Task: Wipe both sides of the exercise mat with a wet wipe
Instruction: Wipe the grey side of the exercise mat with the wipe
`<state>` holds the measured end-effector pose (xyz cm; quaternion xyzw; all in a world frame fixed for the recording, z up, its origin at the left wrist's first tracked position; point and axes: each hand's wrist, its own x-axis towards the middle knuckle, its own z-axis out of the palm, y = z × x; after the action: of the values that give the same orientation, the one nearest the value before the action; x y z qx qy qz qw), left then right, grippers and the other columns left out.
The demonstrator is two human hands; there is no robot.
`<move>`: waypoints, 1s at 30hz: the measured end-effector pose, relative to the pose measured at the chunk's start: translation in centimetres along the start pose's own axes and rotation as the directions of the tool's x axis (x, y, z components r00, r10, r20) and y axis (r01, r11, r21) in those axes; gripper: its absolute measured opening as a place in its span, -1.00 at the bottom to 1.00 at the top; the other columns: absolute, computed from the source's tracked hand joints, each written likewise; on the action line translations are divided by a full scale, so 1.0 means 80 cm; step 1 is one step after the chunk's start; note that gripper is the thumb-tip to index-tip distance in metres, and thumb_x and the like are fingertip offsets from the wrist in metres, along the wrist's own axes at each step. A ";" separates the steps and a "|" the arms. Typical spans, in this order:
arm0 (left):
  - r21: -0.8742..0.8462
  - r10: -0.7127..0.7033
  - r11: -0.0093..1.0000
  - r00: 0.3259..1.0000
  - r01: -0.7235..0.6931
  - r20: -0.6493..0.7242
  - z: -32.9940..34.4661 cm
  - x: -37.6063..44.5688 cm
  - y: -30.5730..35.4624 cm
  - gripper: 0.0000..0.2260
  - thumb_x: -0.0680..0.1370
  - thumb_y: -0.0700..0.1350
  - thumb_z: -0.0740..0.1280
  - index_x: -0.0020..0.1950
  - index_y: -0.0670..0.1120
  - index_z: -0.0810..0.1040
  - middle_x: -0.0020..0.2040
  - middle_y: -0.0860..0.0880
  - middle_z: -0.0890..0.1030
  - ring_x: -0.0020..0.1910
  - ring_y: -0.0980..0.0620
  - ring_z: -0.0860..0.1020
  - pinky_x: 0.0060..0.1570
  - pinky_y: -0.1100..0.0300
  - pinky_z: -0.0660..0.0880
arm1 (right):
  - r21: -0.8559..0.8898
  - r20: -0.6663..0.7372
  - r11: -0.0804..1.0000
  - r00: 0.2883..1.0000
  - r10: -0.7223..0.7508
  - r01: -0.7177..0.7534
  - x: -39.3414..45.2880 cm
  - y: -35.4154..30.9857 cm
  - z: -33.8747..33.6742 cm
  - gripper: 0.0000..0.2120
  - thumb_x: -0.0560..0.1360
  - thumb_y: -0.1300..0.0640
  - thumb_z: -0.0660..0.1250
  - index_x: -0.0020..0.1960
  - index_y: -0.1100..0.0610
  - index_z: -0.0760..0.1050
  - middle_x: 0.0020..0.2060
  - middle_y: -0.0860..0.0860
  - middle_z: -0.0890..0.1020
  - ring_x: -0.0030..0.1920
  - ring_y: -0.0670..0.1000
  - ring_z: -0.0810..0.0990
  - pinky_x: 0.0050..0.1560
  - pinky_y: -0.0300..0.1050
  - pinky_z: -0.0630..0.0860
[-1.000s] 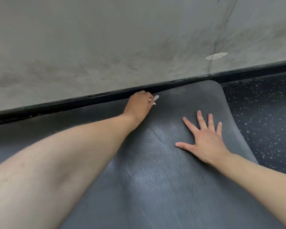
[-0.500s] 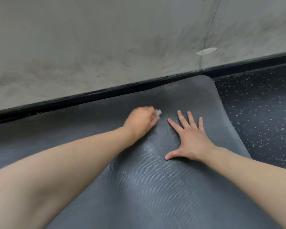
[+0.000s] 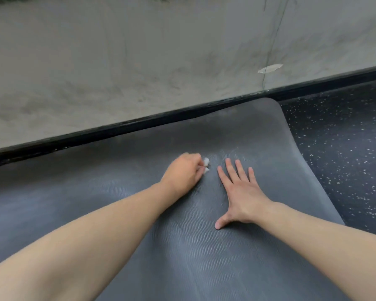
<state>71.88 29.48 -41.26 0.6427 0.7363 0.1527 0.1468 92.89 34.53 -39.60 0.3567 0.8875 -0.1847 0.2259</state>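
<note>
1. a dark grey exercise mat (image 3: 204, 257) lies flat on the floor, its ribbed, wavy texture facing up. it fills most of the lower half of the view.
2. the mat's far edge runs along a black baseboard strip (image 3: 139, 124) at the foot of a pale grey wall (image 3: 139, 61). its rounded far right corner sits just beside that strip.
3. the left hand (image 3: 183, 174) rests knuckles up on the mat near the middle of the view, with its fingers curled around a white wet wipe (image 3: 206, 165).
4. only two small bunched tips of the wipe poke out past the fingers on the hand's right side; the rest is hidden inside the grip. the tips sit right at the mat surface.
5. the right hand (image 3: 241, 192) lies palm down on the mat just beside the left, fingers straight and slightly spread, thumb splayed out toward the person. it holds nothing and presses flat on the mat.
6. the wipe's tips sit close to the right index finger, with a narrow gap of bare mat between them.
7. faint pale streaks show on the mat just beyond the right fingertips.
8. a black floor with white speckles (image 3: 345, 159) shows to the right of the mat.
9. on the wall, a pale oval patch (image 3: 269, 68) sits beside a thin dark line running up it.
10. both bare forearms reach in from the bottom corners.
</note>
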 end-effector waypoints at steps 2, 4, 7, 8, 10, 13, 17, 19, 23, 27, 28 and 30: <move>-0.074 -0.194 0.980 0.970 0.185 -0.145 -0.003 -0.006 -0.007 -0.87 0.58 -0.03 0.33 -0.11 -0.05 0.53 -0.18 -0.02 0.60 -0.15 -0.06 0.50 -0.17 0.08 0.33 | -0.005 0.021 1.000 1.000 0.000 0.000 -0.003 -0.005 -0.002 0.65 0.02 -0.61 0.51 0.66 0.05 -0.45 0.61 0.12 -0.49 0.59 0.22 -0.51 0.62 0.35 -0.30; -0.088 -0.075 0.994 0.991 0.065 -0.114 0.011 -0.034 0.011 -0.87 0.58 -0.06 0.32 -0.13 -0.06 0.49 -0.20 -0.04 0.57 -0.17 -0.09 0.50 -0.15 0.06 0.33 | -0.005 0.035 1.000 0.999 -0.009 0.009 -0.015 -0.013 0.006 0.65 0.01 -0.62 0.50 0.66 0.04 -0.45 0.59 0.14 -0.50 0.58 0.24 -0.53 0.60 0.38 -0.31; -0.088 0.264 0.963 0.957 -0.255 0.123 0.020 -0.076 0.022 -0.87 0.58 -0.07 0.31 -0.12 -0.08 0.46 -0.20 -0.06 0.54 -0.18 -0.07 0.47 -0.13 0.08 0.37 | -0.031 0.021 0.999 1.000 -0.007 0.008 -0.034 -0.027 0.028 0.64 0.03 -0.63 0.48 0.65 0.03 -0.48 0.57 0.16 -0.55 0.56 0.26 -0.57 0.57 0.42 -0.35; -0.062 0.298 0.954 0.945 -0.292 0.135 0.016 -0.078 0.013 -0.86 0.59 -0.05 0.30 -0.11 -0.08 0.46 -0.19 -0.05 0.55 -0.18 -0.06 0.48 -0.12 0.09 0.38 | -0.034 0.003 0.999 1.000 0.007 -0.007 -0.037 -0.031 0.032 0.63 0.04 -0.62 0.49 0.65 0.03 -0.48 0.57 0.15 -0.55 0.56 0.26 -0.56 0.57 0.41 -0.35; 0.000 0.261 0.965 0.964 -0.261 0.056 0.008 -0.078 -0.008 -0.84 0.60 -0.01 0.28 -0.10 -0.08 0.48 -0.19 -0.04 0.56 -0.17 -0.08 0.51 -0.12 0.04 0.41 | -0.032 -0.015 0.999 0.999 0.035 -0.036 -0.041 -0.039 0.035 0.62 0.07 -0.57 0.53 0.65 0.03 -0.47 0.58 0.14 -0.52 0.59 0.25 -0.52 0.59 0.40 -0.33; -0.053 0.113 0.992 0.989 -0.119 -0.097 0.015 -0.107 -0.019 -0.84 0.63 -0.02 0.26 -0.07 -0.07 0.50 -0.17 -0.02 0.53 -0.18 -0.09 0.50 -0.12 -0.04 0.43 | 0.002 -0.024 0.999 0.999 0.044 -0.044 -0.049 -0.043 0.041 0.57 0.12 -0.54 0.54 0.66 0.02 -0.45 0.59 0.11 -0.51 0.60 0.22 -0.51 0.61 0.36 -0.32; -0.062 0.248 0.966 0.967 -0.251 -0.056 0.029 -0.151 -0.015 -0.89 0.63 -0.04 0.28 -0.02 -0.06 0.51 -0.13 -0.01 0.51 -0.17 -0.07 0.47 -0.13 -0.02 0.43 | 0.078 -0.010 0.994 0.997 0.075 -0.074 -0.058 -0.055 0.049 0.61 0.04 -0.64 0.44 0.65 0.01 -0.47 0.57 0.13 -0.54 0.55 0.21 -0.59 0.58 0.36 -0.38; -0.031 0.342 0.939 0.940 -0.341 0.001 0.020 -0.137 -0.030 -0.89 0.63 -0.03 0.30 -0.04 -0.05 0.49 -0.14 -0.01 0.51 -0.17 -0.06 0.46 -0.13 0.03 0.42 | 0.098 -0.032 0.990 0.994 0.104 -0.101 -0.064 -0.066 0.053 0.60 0.03 -0.67 0.39 0.65 0.03 -0.47 0.56 0.15 -0.56 0.53 0.22 -0.62 0.57 0.38 -0.39; 0.003 0.162 0.987 0.980 -0.163 -0.113 -0.008 -0.055 -0.057 -0.80 0.63 0.01 0.28 -0.13 -0.05 0.47 -0.23 -0.02 0.50 -0.22 -0.09 0.44 -0.17 -0.03 0.39 | 0.111 -0.078 0.991 0.994 0.080 -0.071 -0.083 -0.102 0.075 0.54 0.09 -0.67 0.34 0.60 0.04 -0.52 0.51 0.22 -0.60 0.51 0.29 -0.64 0.52 0.44 -0.45; -0.075 -0.027 0.997 0.972 0.009 -0.235 -0.019 0.034 -0.045 -0.91 0.61 -0.05 0.32 -0.04 -0.04 0.54 -0.14 0.04 0.57 -0.15 -0.02 0.49 -0.14 0.03 0.40 | 0.130 -0.161 0.976 0.975 -0.155 0.176 -0.091 -0.153 0.119 0.02 0.36 -0.46 0.17 0.70 0.00 0.13 0.67 0.33 -0.01 0.66 0.34 -0.26 0.54 0.53 -0.12; -0.111 -0.050 0.994 0.967 0.023 -0.248 -0.016 0.048 -0.036 -0.91 0.61 -0.04 0.32 -0.02 -0.04 0.54 -0.14 0.06 0.56 -0.13 0.01 0.48 -0.15 0.06 0.40 | 0.135 -0.187 0.960 0.958 -0.219 0.245 -0.090 -0.164 0.136 -0.22 0.44 -0.31 0.16 0.61 -0.05 0.35 0.62 0.29 0.25 0.66 0.35 0.00 0.53 0.52 -0.04; -0.148 -0.077 0.988 0.964 0.040 -0.254 -0.005 0.068 -0.023 -0.90 0.62 -0.03 0.31 -0.01 -0.04 0.54 -0.14 0.07 0.54 -0.12 0.02 0.48 -0.15 0.08 0.40 | 0.089 -0.292 0.967 0.934 -0.205 0.240 -0.081 -0.188 0.177 -0.52 0.55 -0.14 0.26 0.46 -0.17 0.47 0.47 0.18 0.52 0.51 0.35 0.42 0.44 0.52 0.18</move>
<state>69.33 34.59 -41.77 0.5831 0.7551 0.2829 0.0990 90.05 13.87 -45.38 0.2895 0.9321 -0.2112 0.0533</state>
